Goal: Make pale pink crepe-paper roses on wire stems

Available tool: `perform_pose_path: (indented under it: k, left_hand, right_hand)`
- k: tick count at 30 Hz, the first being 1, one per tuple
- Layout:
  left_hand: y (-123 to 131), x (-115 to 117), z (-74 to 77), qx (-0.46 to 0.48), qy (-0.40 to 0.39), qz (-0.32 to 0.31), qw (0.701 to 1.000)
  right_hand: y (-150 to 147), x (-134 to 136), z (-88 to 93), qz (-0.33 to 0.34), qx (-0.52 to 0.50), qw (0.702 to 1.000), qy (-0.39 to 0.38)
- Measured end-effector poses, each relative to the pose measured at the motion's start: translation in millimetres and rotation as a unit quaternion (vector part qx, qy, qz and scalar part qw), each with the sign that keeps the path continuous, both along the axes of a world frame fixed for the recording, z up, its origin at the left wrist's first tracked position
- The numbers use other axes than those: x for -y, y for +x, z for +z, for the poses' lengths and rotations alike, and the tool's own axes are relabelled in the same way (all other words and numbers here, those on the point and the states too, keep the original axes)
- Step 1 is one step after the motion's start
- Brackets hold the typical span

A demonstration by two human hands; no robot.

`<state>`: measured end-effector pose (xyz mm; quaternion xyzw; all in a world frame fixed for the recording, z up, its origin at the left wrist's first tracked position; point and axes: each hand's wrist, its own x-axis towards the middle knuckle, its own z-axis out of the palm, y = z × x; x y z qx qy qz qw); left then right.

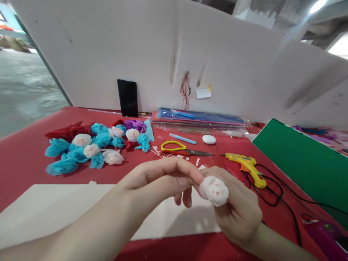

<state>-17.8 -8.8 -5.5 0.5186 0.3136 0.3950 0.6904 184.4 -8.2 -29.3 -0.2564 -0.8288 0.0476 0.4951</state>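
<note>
A small white paper rose [214, 191], faintly pink at its centre, is held up above a white sheet [190, 221]. My right hand [239, 210] is closed around it from below and behind; any stem is hidden inside the fist. From the left, my left hand [163, 181] reaches across with bent fingers, and its fingertips press on the rose's left edge. The thumb lies close to the index finger. Just beyond my hands are scissors [187, 150] with yellow and red handles, lying among white paper scraps.
At the left lies a pile of blue, white, red and purple paper flowers [103, 139]. A yellow glue gun [248, 166] with a black cord lies right, beside a green board [304, 166]. A phone [127, 98] leans on the wall; a blue pen [182, 138] and white oval object [209, 139] lie behind.
</note>
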Motion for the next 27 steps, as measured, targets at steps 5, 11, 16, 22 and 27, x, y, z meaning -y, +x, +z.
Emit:
perform_pose_path:
  k: [5, 11, 16, 22, 27]
  left_hand:
    - [0.5, 1.7, 0.3, 0.01, -0.007, -0.005, 1.0]
    - [-2.0, 3.7, -3.9, 0.01, -0.031, -0.011, 0.999]
    - [0.1, 2.9, -3.3, -0.009, -0.033, -0.012, 0.999]
    - [9.4, -3.0, 10.6, 0.035, -0.044, -0.006, 0.998]
    - [13.1, -4.3, 14.6, 0.038, -0.057, 0.001, 0.998]
  right_hand:
    - [-0.6, -0.2, -2.1, -0.005, 0.004, 1.0, 0.009]
    - [-0.3, 0.6, -3.3, -0.013, 0.013, 1.0, 0.023]
    - [1.5, 1.5, -1.1, -0.012, 0.023, 0.999, 0.027]
    - [-0.9, 0.4, -3.2, -0.02, 0.026, 0.999, 0.027]
    - [-0.9, -0.7, -4.8, -0.015, 0.017, 0.999, 0.03]
